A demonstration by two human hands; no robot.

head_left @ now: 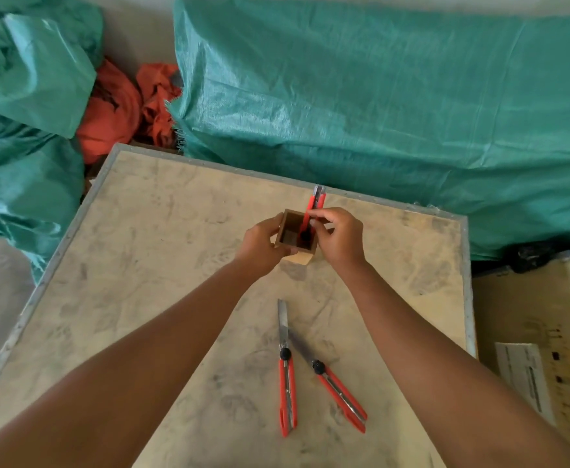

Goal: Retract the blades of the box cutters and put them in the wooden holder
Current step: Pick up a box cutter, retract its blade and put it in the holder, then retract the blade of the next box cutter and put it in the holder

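Observation:
A small square wooden holder [290, 235] stands on the table's far half. My left hand [260, 244] grips its left side. My right hand [339, 236] pinches a red box cutter [315, 206] that stands tilted in the holder, black knob end down inside and metal tip pointing up and away. Two more red box cutters lie nearer to me with their blades out: the left one [287, 383] lies straight, the right one [339, 393] slants, and their blades cross near the knobs.
The table [148, 271] is a pale, smudged board with a metal rim. Green tarpaulin [395, 96] bulks behind and to the left, with orange cloth [118, 109] between. A second board with a white paper strip [523, 376] lies at the right.

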